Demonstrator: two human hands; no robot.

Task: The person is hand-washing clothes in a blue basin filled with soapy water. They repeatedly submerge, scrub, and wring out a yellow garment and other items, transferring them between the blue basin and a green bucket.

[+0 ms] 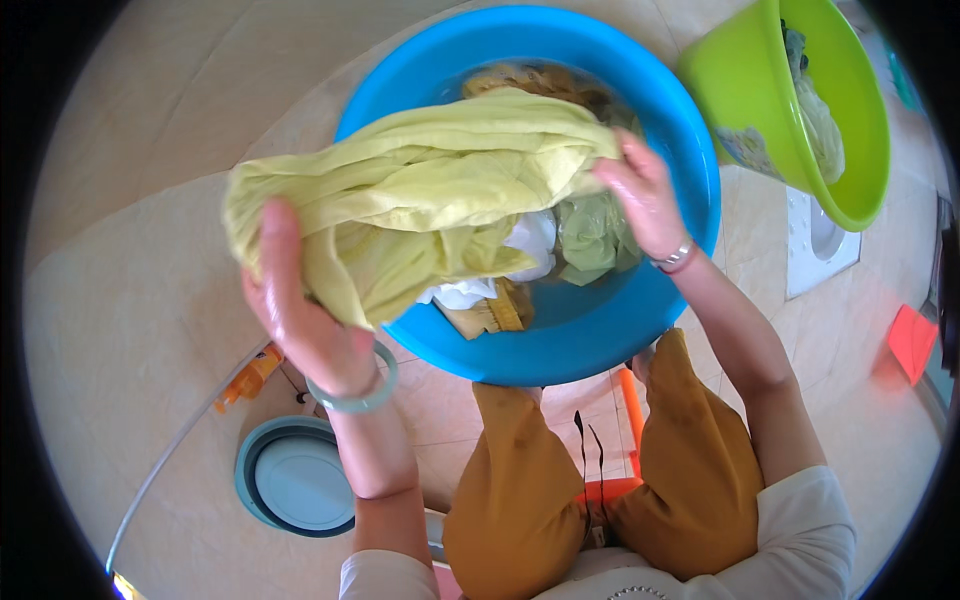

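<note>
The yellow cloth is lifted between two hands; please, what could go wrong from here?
In this view, the yellow cloth reaches past the left rim of the basin, so any water in it might drip onto the floor.
The bangle, worn just behind the left hand, could perhaps snag the cloth.

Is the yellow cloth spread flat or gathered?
Gathered: the yellow cloth is bunched in long folds between the left hand and the right hand.
</note>
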